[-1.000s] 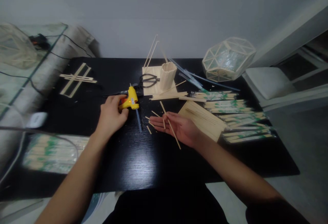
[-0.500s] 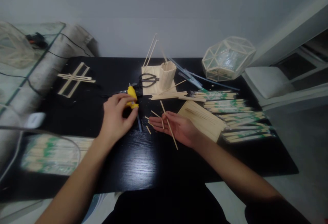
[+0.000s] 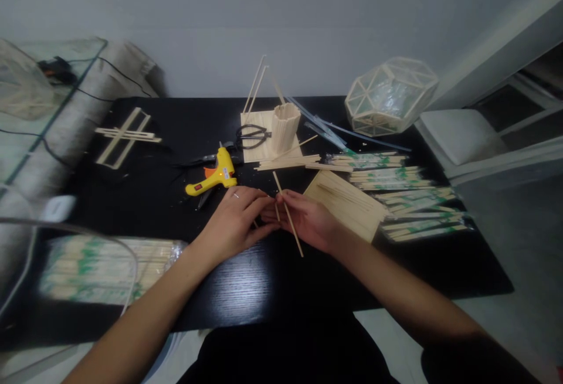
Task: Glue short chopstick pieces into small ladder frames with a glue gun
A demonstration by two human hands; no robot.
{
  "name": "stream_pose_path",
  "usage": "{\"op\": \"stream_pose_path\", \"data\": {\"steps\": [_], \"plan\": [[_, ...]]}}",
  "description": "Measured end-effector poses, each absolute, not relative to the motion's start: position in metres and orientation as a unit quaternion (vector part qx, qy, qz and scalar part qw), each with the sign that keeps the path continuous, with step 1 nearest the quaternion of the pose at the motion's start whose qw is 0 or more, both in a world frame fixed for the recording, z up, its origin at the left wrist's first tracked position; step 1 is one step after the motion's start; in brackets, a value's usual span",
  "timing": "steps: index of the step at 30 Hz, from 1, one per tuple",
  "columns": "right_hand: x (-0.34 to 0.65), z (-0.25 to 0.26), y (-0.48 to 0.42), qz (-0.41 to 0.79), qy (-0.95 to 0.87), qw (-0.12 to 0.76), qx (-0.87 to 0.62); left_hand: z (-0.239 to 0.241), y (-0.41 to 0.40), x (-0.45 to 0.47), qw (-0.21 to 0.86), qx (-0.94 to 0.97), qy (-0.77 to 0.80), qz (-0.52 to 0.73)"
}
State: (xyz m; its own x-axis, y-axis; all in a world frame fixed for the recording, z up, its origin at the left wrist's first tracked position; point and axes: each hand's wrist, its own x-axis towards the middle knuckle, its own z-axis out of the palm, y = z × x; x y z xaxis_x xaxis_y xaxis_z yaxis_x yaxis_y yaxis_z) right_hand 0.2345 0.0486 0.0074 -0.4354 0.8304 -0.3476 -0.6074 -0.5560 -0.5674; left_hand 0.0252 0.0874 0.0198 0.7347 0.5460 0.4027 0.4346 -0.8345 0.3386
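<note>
A thin wooden stick (image 3: 291, 226) is pinched between the thumb and fingers of my right hand (image 3: 312, 220), slanting down toward me. A short stick piece (image 3: 277, 211) shows beside it at the same fingertips. My left hand (image 3: 240, 220) has its fingers curled in against the right fingertips; what lies between them is hidden. Just beyond the left hand, a yellow glue gun (image 3: 215, 176) lies on its side on the black table (image 3: 246, 290). Behind it, black-handled scissors (image 3: 253, 136) rest on a wooden base that bears a stick-walled cup (image 3: 285, 129).
Loose sticks (image 3: 290, 163) and a wooden board (image 3: 347, 205) lie right of centre, near wrapped stick bundles (image 3: 391, 180). A geometric frame (image 3: 391, 97) stands back right. A crossed stick frame (image 3: 127, 136) and a large stick pack (image 3: 109, 269) are at left, with a cable (image 3: 88, 230).
My left hand has let go of the glue gun and moved right and toward me, to the right fingertips. The right hand keeps the stick in nearly the same place.
</note>
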Motion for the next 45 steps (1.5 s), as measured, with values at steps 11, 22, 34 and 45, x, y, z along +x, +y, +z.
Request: {"op": "stream_pose_path", "data": {"steps": [11,22,34,45], "plan": [[0.233,0.008,0.046,0.823,-0.188,0.428,-0.322,0.019,0.086,0.029,0.111,0.924,0.263,0.256],[0.232,0.009,0.043,0.779,-0.237,0.458,-0.356,0.018,0.095,0.012,0.075,0.862,0.343,0.365],[0.228,0.008,0.039,0.728,-0.324,0.443,-0.411,0.018,0.093,0.011,0.067,0.85,0.337,0.4],[0.228,0.006,0.038,0.705,-0.365,0.433,-0.427,0.021,0.093,0.012,0.1,0.845,0.332,0.407]]}}
